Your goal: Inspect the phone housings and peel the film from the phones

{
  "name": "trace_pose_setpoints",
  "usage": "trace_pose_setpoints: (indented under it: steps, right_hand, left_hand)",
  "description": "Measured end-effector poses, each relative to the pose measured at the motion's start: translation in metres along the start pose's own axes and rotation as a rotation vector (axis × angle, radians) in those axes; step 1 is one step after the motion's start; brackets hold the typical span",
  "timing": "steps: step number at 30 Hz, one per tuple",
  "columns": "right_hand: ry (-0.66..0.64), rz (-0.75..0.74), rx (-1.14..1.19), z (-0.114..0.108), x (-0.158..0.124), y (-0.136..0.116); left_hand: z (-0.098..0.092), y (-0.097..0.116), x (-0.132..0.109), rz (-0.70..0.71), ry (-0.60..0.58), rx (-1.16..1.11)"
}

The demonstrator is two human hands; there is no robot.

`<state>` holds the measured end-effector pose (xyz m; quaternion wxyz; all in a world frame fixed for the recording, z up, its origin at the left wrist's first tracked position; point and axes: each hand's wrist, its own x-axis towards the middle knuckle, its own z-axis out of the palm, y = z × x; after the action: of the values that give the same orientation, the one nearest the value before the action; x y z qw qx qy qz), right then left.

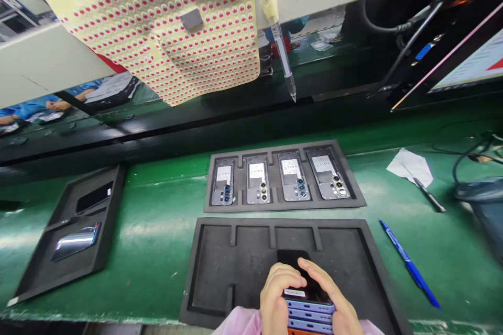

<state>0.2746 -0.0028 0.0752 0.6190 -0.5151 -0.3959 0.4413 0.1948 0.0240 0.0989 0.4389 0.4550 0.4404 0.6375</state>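
Holding smartphone stack (310, 315) between left grip (276, 293) and right grip (337, 301), at near foam tray (251, 254).
Closed around both sides, probably to keep piled edges aligned.

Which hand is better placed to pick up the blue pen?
Right, probably: the right hand is nearer the blue pen; the left hand is on the phone stack's far side. Both hold the stack, though.

this is an electronics workshop: stacked smartphones (310, 306) at bottom centre, backless handsets (258, 172) in a foam tray (356, 191) mid-frame, a long green workbench (153, 241), a sheet of round stickers (212, 57) above, a monitor (471, 65) at right, and a co-worker's hand (58, 104) at far left.
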Motion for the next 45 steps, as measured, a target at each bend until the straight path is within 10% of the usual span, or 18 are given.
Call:
trace_pose_setpoints:
  steps: [45]
  right_hand:
    - [0.070,0.016,-0.066,0.005,0.005,-0.010]
  left_hand:
    - [0.002,0.001,0.001,-0.085,0.029,-0.066]
